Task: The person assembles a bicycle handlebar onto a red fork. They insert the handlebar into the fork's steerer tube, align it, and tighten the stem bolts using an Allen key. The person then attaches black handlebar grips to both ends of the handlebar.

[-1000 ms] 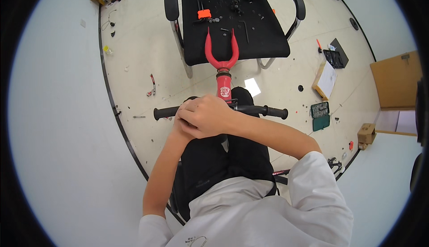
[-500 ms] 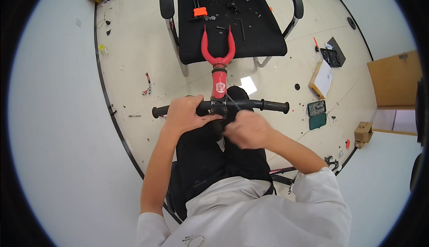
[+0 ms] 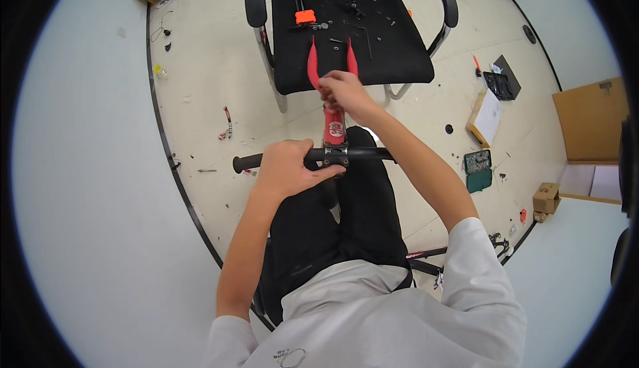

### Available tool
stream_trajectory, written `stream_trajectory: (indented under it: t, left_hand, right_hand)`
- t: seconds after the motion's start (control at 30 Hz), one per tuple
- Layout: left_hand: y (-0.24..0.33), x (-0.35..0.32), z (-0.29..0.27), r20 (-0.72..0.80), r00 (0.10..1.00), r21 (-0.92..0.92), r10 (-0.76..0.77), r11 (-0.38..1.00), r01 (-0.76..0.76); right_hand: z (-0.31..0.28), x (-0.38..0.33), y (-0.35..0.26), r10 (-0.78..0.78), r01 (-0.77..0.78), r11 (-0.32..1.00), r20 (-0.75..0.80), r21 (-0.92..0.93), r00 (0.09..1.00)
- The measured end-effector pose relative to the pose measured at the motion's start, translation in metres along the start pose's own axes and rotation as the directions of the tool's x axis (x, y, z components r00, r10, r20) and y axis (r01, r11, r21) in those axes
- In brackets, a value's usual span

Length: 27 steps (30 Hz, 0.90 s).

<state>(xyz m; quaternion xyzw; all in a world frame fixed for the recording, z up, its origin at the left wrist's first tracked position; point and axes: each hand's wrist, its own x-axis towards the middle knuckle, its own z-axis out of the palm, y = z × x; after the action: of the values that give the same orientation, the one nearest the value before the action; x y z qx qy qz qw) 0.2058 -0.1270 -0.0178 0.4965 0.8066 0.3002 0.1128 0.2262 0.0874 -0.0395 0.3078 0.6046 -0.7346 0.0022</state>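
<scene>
A small red bicycle front end lies across my lap, its fork (image 3: 313, 65) pointing away over the chair seat. My left hand (image 3: 285, 168) wraps round the left side of the black handlebar (image 3: 363, 154), its thumb stretched along the lower edge of the black stem clamp (image 3: 335, 156). Beyond the bar is the red head tube (image 3: 334, 128) with a white emblem. Over the fork crown is my right hand (image 3: 346, 95), fingers bent together and hiding the crown. Whether they grip the fork or a small thing cannot be made out.
On the black chair seat (image 3: 399, 62) lie a hex key (image 3: 368, 43), an orange-and-black part (image 3: 305, 16) and several small fasteners. At right on the floor are an open green case (image 3: 478, 180), a white-topped box (image 3: 486, 118) and a black tool case (image 3: 499, 85). A wall stands at left.
My right hand has left the stem, where it held a thin dark tool, and moved forward to the fork crown. My left hand keeps its hold. The view has shifted slightly.
</scene>
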Motion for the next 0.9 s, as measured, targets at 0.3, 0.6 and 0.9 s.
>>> stream_trajectory:
  t: [0.3, 0.6, 0.9]
  left_hand:
    - [-0.007, -0.018, -0.007, -0.156, 0.984, -0.009, 0.092, 0.995, -0.095]
    - [0.009, 0.008, -0.023, -0.357, 0.913, 0.154, 0.197, 0.977, -0.150]
    - [0.003, 0.005, -0.021, -0.162, 0.970, 0.085, 0.181, 0.982, -0.169]
  right_hand:
    - [0.046, -0.047, -0.012, -0.449, 0.577, 0.697, 0.368, -0.426, 0.814]
    - [-0.010, -0.101, -0.010, -0.299, 0.400, 0.844, 0.307, -0.356, 0.904]
    - [-0.013, -0.116, -0.020, -0.405, 0.521, 0.513, 0.343, -0.682, 0.847]
